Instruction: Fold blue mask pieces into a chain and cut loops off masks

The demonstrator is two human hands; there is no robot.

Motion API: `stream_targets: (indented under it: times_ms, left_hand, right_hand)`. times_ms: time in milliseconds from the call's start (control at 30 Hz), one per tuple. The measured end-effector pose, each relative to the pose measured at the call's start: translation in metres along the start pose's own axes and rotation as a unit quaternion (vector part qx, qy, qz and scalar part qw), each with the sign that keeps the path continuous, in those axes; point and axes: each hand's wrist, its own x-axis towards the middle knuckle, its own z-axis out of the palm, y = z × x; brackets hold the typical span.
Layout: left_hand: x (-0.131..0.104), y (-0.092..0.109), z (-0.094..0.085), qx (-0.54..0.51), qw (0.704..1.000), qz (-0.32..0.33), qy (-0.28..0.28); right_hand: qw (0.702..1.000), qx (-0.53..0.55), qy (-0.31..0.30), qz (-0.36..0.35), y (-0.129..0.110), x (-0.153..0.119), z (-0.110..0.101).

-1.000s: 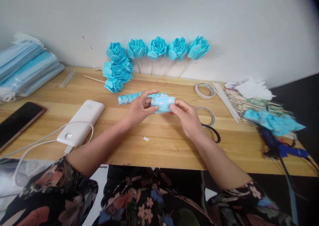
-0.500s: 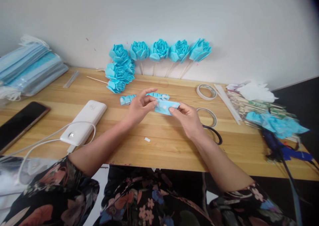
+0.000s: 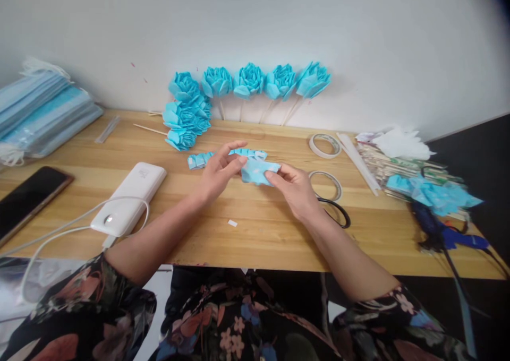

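Observation:
Between my hands, above the wooden table [image 3: 207, 239], is a small light-blue piece of fabric [image 3: 255, 172] with white spots. My right hand [image 3: 297, 191] pinches its right end, thumb on top and the other fingers behind. At the left end, my left hand [image 3: 218, 174] has its thumb and a finger closed on the upper corner, while the index finger stretches out above. A pleated blue strip [image 3: 249, 153] lies on the table just behind, partly hidden by my left hand.
Blue fabric flowers [image 3: 249, 80] on sticks lean along the wall. Left are a stack of masks [image 3: 43, 109], a phone [image 3: 34, 202] and a white power bank [image 3: 129, 199]. Right are tape rolls [image 3: 325, 146], white sticks [image 3: 358, 162], blue scraps [image 3: 442, 194] and a blue glue gun [image 3: 458, 239].
The camera view has shifted slightly, so everything sits a little further left. The blue piece is tilted more toward me and shows more of its face. Both hands keep their hold.

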Motion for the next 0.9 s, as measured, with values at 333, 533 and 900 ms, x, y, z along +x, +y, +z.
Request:
stream_targets:
  times_ms: [333,533,900]
  left_hand:
    - [-0.004,0.003,0.005,0.213,0.975,0.052,-0.046]
    - [-0.003,0.002,0.005,0.220,0.973,0.061,-0.028]
    - [-0.006,0.002,0.007,0.193,0.978,0.063,-0.058]
  right_hand:
    - [0.991,-0.118,-0.051,-0.035,0.003,-0.006,0.002]
    - [0.995,-0.081,-0.039,-0.047,-0.006,-0.006,0.001]
    - [0.995,-0.084,-0.022,-0.053,-0.006,-0.005,0.000]
